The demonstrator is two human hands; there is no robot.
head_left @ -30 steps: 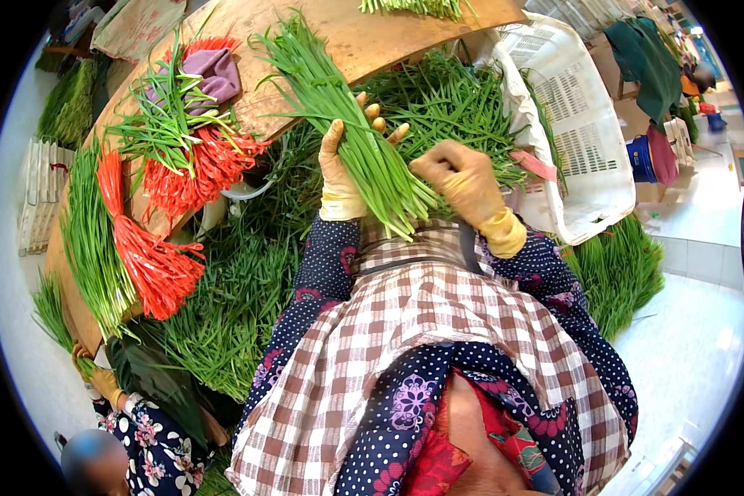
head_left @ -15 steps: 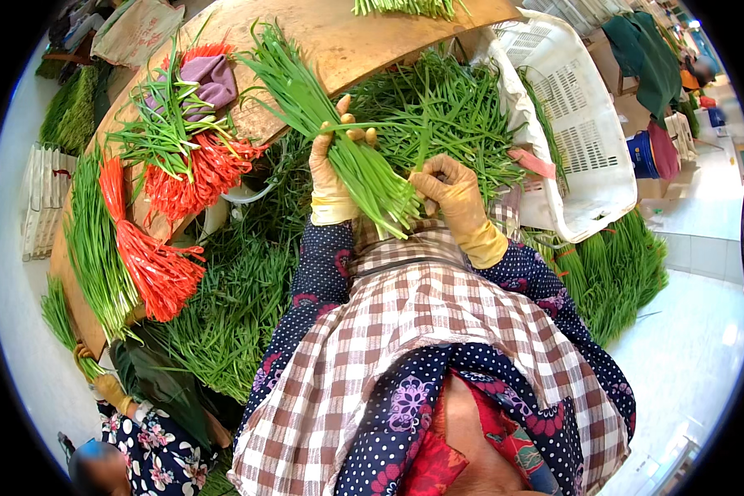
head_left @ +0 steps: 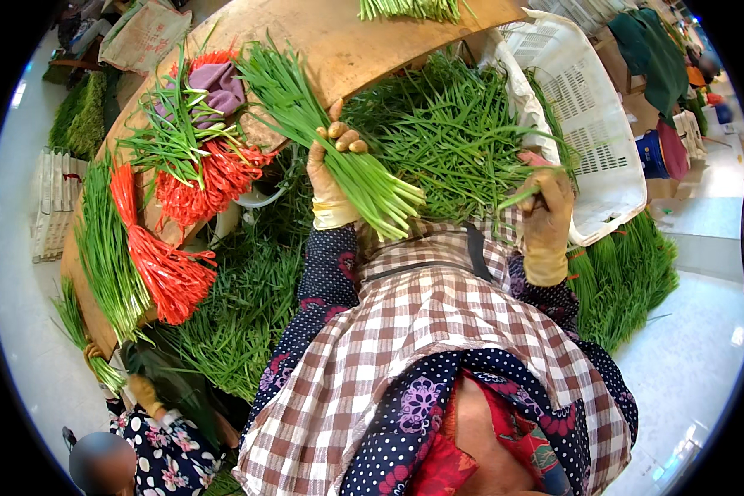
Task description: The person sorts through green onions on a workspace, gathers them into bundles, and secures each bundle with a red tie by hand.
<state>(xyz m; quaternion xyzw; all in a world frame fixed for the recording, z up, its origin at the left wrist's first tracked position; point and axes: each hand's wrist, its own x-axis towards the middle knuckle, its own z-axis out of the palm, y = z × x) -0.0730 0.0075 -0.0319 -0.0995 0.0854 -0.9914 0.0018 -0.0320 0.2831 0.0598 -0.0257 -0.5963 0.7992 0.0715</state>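
My gloved left hand (head_left: 326, 169) is closed around a bunch of green garlic chives (head_left: 372, 182). Their leafy tips reach up over the table edge, and the pale cut ends point down toward my apron. Off to the right, clear of the bunch, my gloved right hand (head_left: 549, 215) has its fingers curled on a loose chive leaf (head_left: 517, 197). Behind and between both hands lies a heap of loose chives (head_left: 438, 124).
A curved wooden table (head_left: 339, 41) carries red plastic ties (head_left: 169, 273), a purple cloth (head_left: 221, 89) and a long chive bundle (head_left: 112, 256). A white perforated crate (head_left: 583, 107) stands right. At lower left, another person's gloved hand (head_left: 145, 395) is beside a smaller chive bundle (head_left: 103, 372).
My right hand has moved right, away from the bunch's cut ends, carrying a leaf with it. The bunch stays in my left hand. At lower left, the other person's hand has shifted down.
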